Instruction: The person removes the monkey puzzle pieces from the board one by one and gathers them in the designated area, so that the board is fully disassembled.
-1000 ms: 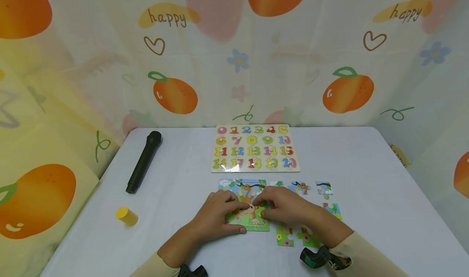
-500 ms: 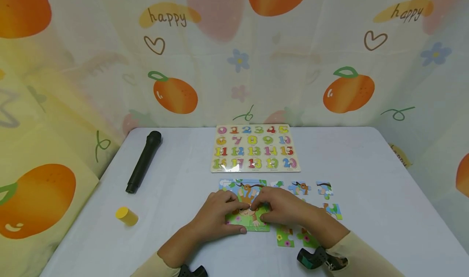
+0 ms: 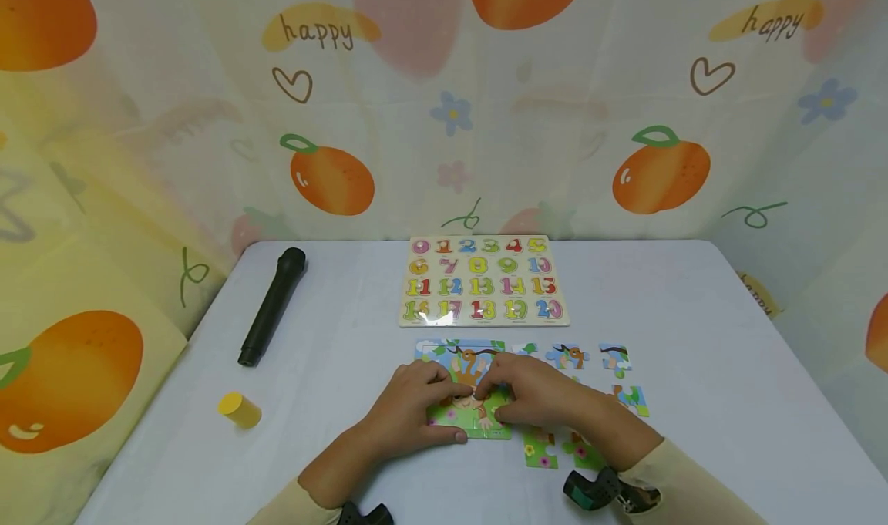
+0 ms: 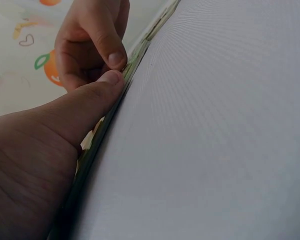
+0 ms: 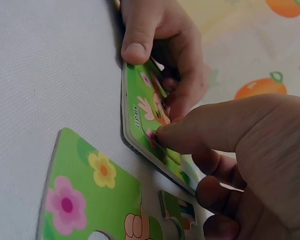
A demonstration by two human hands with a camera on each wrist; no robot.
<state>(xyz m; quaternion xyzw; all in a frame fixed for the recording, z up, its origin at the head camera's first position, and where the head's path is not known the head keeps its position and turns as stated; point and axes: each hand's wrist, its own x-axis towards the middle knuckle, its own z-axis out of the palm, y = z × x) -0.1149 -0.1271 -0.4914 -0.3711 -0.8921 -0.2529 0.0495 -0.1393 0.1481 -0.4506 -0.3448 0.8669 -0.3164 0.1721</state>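
A monkey jigsaw board (image 3: 426,348) lies flat on the white table between both hands. My left hand (image 3: 409,405) rests over its left side, thumb at the front edge and fingertips on the picture. From the right, my right hand (image 3: 537,390) touches the board with thumb and index finger; its other fingers are curled in the right wrist view. I cannot tell whether a piece sits between thumb and index finger. The right hand hides part of the picture. Below the right wrist lies a loose flowered puzzle piece (image 5: 117,185).
More loose pieces lie right of the board, among them a branch piece (image 3: 613,359) and a green piece (image 3: 631,398). Behind stands out a number puzzle board (image 3: 479,278), flat on the table. Leftward lie a black stick-like cylinder (image 3: 270,309) and a yellow cylinder (image 3: 240,410).
The right hand has shifted slightly left and its index fingertip has come closer to the left hand's. The left hand and the board have stayed in place.
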